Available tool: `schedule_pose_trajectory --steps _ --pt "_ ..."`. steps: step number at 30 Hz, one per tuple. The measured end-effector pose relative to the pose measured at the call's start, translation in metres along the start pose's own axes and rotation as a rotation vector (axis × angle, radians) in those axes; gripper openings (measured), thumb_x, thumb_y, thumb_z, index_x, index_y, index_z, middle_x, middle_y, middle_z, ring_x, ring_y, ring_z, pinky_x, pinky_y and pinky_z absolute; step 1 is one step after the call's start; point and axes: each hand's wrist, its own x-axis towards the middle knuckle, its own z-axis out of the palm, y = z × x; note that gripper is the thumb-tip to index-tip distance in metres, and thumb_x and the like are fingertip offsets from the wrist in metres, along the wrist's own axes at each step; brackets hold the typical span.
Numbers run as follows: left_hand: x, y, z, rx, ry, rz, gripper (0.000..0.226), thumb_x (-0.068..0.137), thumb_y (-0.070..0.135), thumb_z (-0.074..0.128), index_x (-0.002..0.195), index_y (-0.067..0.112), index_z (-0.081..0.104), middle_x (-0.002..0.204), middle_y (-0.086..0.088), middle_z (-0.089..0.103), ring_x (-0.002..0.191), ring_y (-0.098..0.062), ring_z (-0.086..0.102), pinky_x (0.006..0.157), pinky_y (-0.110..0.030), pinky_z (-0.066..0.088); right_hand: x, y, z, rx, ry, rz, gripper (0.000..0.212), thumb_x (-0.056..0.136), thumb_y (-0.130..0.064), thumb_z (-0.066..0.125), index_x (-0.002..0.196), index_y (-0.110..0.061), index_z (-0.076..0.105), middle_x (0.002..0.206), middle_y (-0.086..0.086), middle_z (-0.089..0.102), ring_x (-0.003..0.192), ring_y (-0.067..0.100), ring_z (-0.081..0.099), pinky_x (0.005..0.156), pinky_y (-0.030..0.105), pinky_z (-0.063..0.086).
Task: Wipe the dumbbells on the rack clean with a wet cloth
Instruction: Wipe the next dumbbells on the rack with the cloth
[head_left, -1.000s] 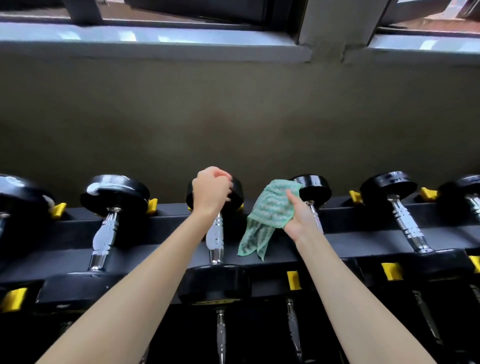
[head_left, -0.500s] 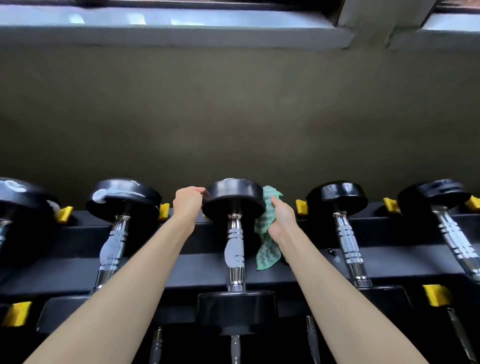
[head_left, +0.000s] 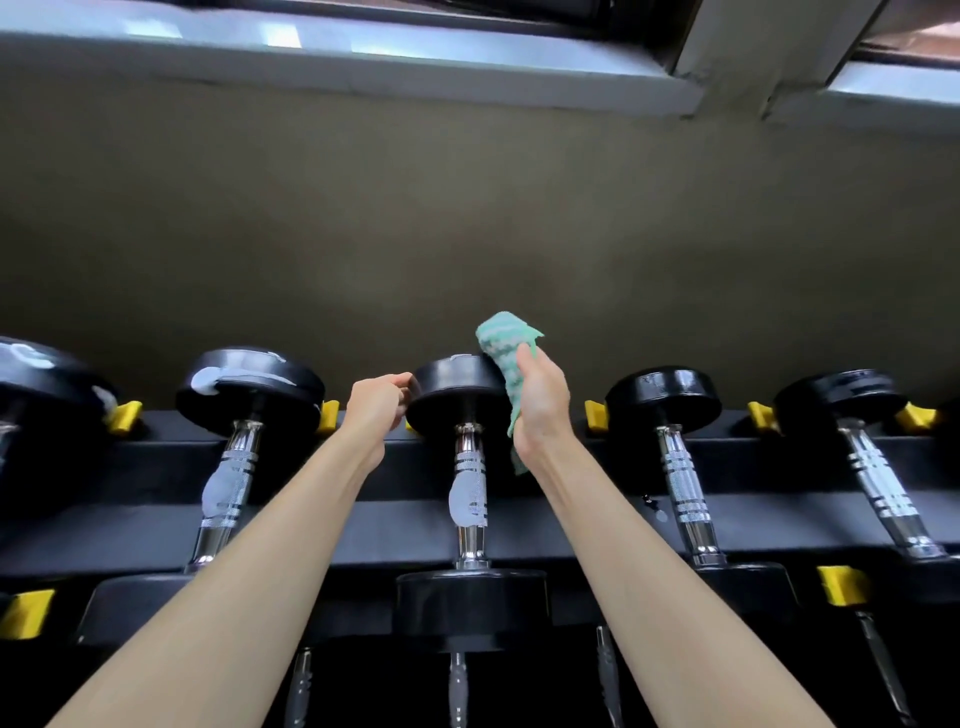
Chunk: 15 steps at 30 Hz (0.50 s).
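My left hand (head_left: 376, 402) is curled against the left rim of the far head of the middle dumbbell (head_left: 470, 488), fingers bent onto its edge and holding it. My right hand (head_left: 540, 402) grips the green patterned cloth (head_left: 506, 345), fingers closed round it, and presses it against the right side of that same black head. The top of the cloth stands up above the head, and a tail of it hangs below my wrist. The dumbbell lies across the black rack (head_left: 571, 525), chrome handle running towards me, near head resting on the front rail (there is a pale smear on the handle). The dumbbell to its left (head_left: 228, 483) shows pale smears on its handle and far head; the dumbbell to its right (head_left: 685, 499) lies well apart. Yellow stops (head_left: 596, 415) sit between the far heads, with a dull olive wall (head_left: 467, 234) behind
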Motion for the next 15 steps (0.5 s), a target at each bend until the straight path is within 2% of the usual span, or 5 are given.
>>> schedule_pose_trajectory --steps 4,7,9,12,15 --pt "-0.003 -0.002 -0.008 -0.082 -0.05 -0.035 0.046 0.091 -0.009 0.024 0.126 0.005 0.049 0.078 -0.004 0.053 0.036 -0.003 0.037 0.057 -0.018 0.03 0.001 -0.002 0.024 -0.402 0.009 -0.103 0.026 0.095 -0.01 0.036 0.093 -0.002 0.061 0.09 0.005 0.056 0.084 0.016 0.046 0.076 0.029 0.038" --pt "-0.009 0.0 -0.014 -0.092 -0.057 -0.028 0.06 0.087 -0.014 0.022 0.142 0.009 0.028 0.116 -0.02 0.056 0.048 -0.007 0.041 0.061 -0.018 0.035 0.008 -0.01 0.039 -0.809 -0.053 -0.127 0.022 0.094 -0.013 0.034 0.077 -0.01 0.048 0.086 0.006 0.05 0.084 0.022 0.041 0.075 0.032 0.03" --pt "-0.01 0.002 -0.018 -0.119 -0.08 -0.034 0.065 0.085 -0.016 0.02 0.145 0.008 0.018 0.128 -0.024 0.051 0.054 -0.009 0.042 0.064 -0.019 0.036 0.012 -0.014 0.05 -1.058 -0.132 -0.126 0.023 0.095 -0.014 0.034 0.073 -0.011 0.042 0.089 0.007 0.048 0.087 0.025 0.04 0.075 0.033 0.028" --pt "-0.004 0.004 -0.024 -0.105 -0.069 -0.046 0.064 0.086 -0.014 0.019 0.146 0.008 0.014 0.117 -0.022 0.053 0.066 -0.014 0.049 0.063 -0.02 0.036 0.015 -0.015 0.062 -1.255 -0.248 -0.157 0.029 0.093 -0.013 0.037 0.064 -0.013 0.036 0.087 0.007 0.048 0.086 0.026 0.039 0.073 0.033 0.027" --pt "-0.001 0.003 -0.028 -0.066 -0.048 -0.046 0.061 0.089 -0.011 0.022 0.146 0.01 0.017 0.112 -0.016 0.047 0.06 -0.013 0.044 0.059 -0.022 0.034 0.016 -0.02 0.06 -1.17 -0.342 -0.124 0.02 0.089 -0.014 0.044 0.07 -0.014 0.044 0.073 0.003 0.046 0.081 0.023 0.038 0.07 0.033 0.028"
